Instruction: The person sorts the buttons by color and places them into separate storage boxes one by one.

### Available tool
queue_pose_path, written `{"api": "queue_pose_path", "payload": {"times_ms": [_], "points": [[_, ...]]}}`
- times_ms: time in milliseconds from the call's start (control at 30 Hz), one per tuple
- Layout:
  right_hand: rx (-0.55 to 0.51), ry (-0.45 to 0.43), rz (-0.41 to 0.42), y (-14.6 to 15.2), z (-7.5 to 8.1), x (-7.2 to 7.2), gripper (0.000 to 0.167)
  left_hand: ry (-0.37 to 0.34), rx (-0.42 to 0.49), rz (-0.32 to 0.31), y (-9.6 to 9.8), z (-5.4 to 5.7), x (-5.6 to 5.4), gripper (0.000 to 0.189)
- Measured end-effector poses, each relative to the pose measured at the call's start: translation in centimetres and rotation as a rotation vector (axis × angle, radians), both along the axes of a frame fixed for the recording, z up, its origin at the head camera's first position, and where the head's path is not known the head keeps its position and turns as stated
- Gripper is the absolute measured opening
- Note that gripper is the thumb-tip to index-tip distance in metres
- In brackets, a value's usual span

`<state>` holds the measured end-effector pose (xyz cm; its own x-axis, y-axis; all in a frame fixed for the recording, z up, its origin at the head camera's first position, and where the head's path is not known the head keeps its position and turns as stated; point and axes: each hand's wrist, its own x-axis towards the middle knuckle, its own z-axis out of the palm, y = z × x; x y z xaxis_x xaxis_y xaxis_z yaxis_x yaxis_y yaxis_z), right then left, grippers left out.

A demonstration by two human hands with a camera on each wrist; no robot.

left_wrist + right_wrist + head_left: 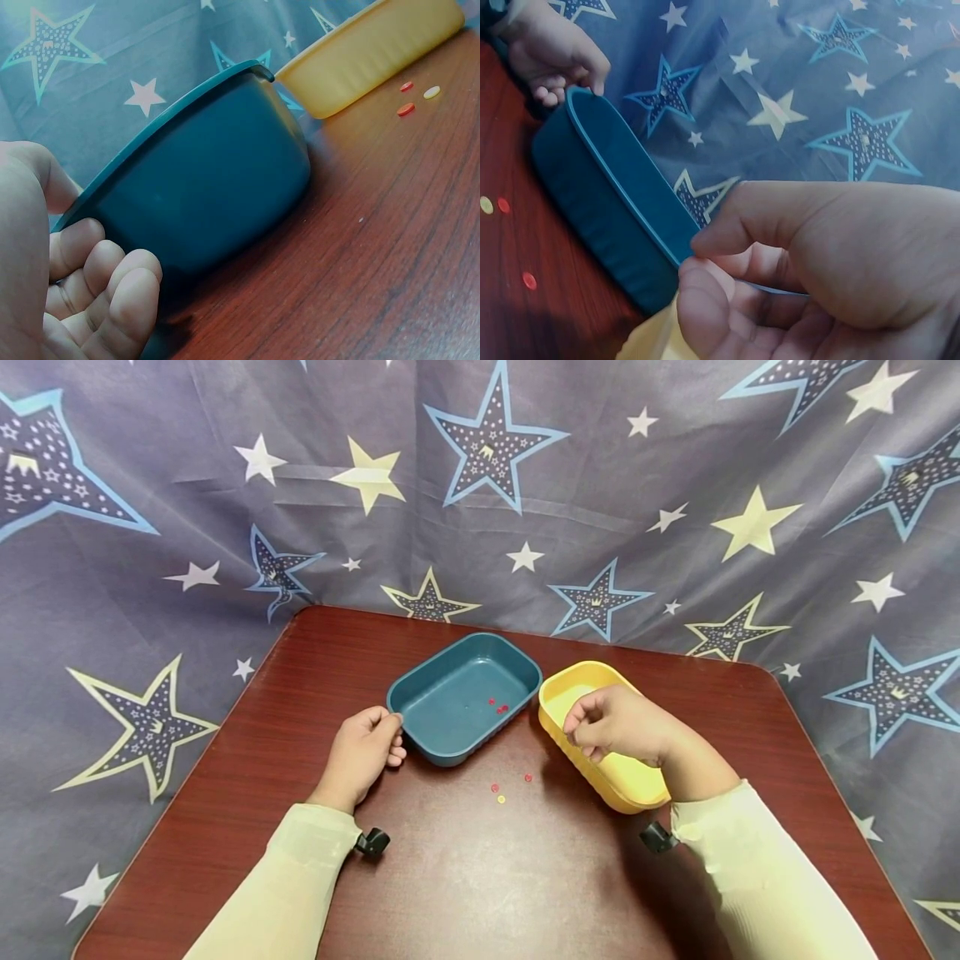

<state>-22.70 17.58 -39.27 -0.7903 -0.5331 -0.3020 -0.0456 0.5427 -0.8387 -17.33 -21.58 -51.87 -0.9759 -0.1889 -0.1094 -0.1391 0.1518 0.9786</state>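
Note:
My left hand pinches the near-left rim of a dark teal plastic tray between thumb and index finger. The other fingers curl below the rim, outside the wall, as the left wrist view shows. A few small red buttons lie inside the tray. Over a yellow plastic tray hovers my right hand, thumb and index fingertips brought together. Nothing shows between those fingertips in the right wrist view. On the table in front lie two red buttons and one yellow button.
Both trays stand side by side on a reddish-brown wooden table, close together at their near corners. A grey-blue curtain with printed stars hangs behind and around the table. Black wrist straps sit at both cuffs.

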Motion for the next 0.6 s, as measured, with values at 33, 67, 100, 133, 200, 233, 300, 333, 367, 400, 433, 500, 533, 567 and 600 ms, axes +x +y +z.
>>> {"api": "queue_pose_path", "payload": {"times_ms": [33,67,100,133,200,233,300,333,367,400,433,500,533,567,600], "points": [[-0.003,0.003,0.002,-0.2,0.0,0.1,0.014,0.003,-0.001,0.001,0.0,0.0,0.0,0.034],[-0.005,0.008,0.003,-0.4,0.0,0.3,0.013,0.005,-0.003,0.002,0.0,0.0,-0.1,0.034],[-0.004,0.015,0.004,-0.6,0.0,0.4,0.012,0.005,-0.004,0.004,0.1,0.0,-0.1,0.034],[0.001,0.024,0.004,-0.8,0.0,0.5,0.012,0.007,-0.005,0.005,0.1,0.0,-0.1,0.034],[0.016,0.039,0.009,-1.2,-0.2,0.7,0.011,0.008,-0.007,0.004,0.1,0.0,-0.1,0.033],[0.023,0.043,0.014,-1.4,-0.2,0.8,0.012,0.008,-0.008,0.003,0.1,0.1,-0.1,0.034],[0.041,0.046,0.023,-1.8,-0.4,1.0,0.014,0.008,-0.006,0.002,0.1,0.1,-0.1,0.033],[0.049,0.044,0.027,-2.0,-0.4,1.1,0.016,0.009,-0.006,0.002,0.1,0.1,0.0,0.033],[0.057,0.039,0.029,-2.1,-0.5,1.1,0.017,0.009,-0.006,0.001,0.1,0.1,0.0,0.034],[0.062,0.034,0.032,-2.3,-0.6,1.2,0.018,0.009,-0.005,0.002,0.1,0.1,0.0,0.034],[0.066,0.031,0.033,-2.4,-0.7,1.3,0.018,0.010,-0.005,0.003,0.1,0.1,0.0,0.034],[0.076,0.027,0.035,-2.7,-0.9,1.4,0.017,0.011,-0.003,0.004,0.1,0.1,0.0,0.034],[0.080,0.026,0.037,-2.9,-1.0,1.4,0.017,0.010,-0.002,0.005,0.1,0.1,0.0,0.034],[0.080,0.027,0.039,-3.0,-1.2,1.5,0.016,0.011,-0.002,0.003,0.1,0.2,0.1,0.034],[0.082,0.031,0.042,-3.1,-1.3,1.5,0.015,0.011,-0.002,0.002,0.1,0.2,0.1,0.034]]}}
